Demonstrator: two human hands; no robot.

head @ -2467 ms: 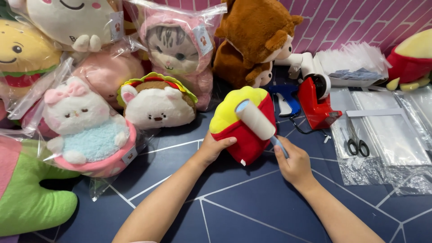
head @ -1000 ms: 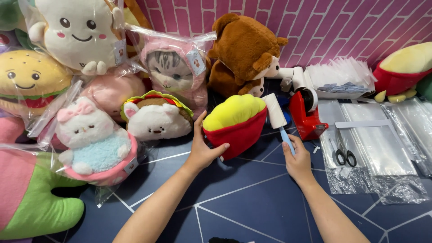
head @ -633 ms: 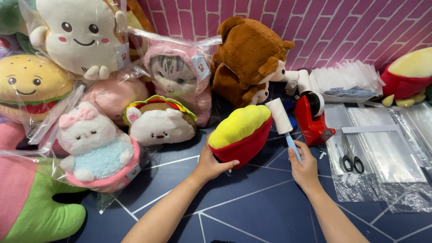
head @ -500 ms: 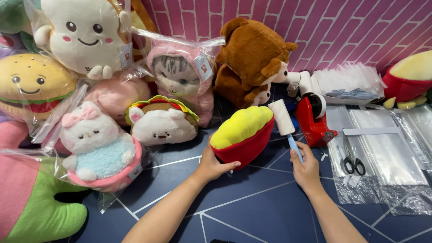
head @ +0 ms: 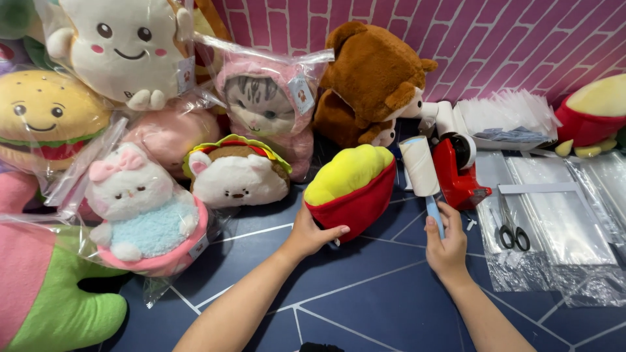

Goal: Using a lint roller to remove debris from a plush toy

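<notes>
**Now: one plush under one roller**

Centrally on the dark blue floor (head: 365,287) lies one red-and-yellow plush (head: 352,189); the left hand (head: 312,233) cups its lower edge, fingers wrapped against it. The right hand (head: 447,242) is closed around the blue handle of one lint roller (head: 420,171), just beside the plush. Nearby: one red tape dispenser (head: 458,171), one pair of scissors (head: 510,231) on clear bags, one brown monkey plush (head: 372,81).
</notes>
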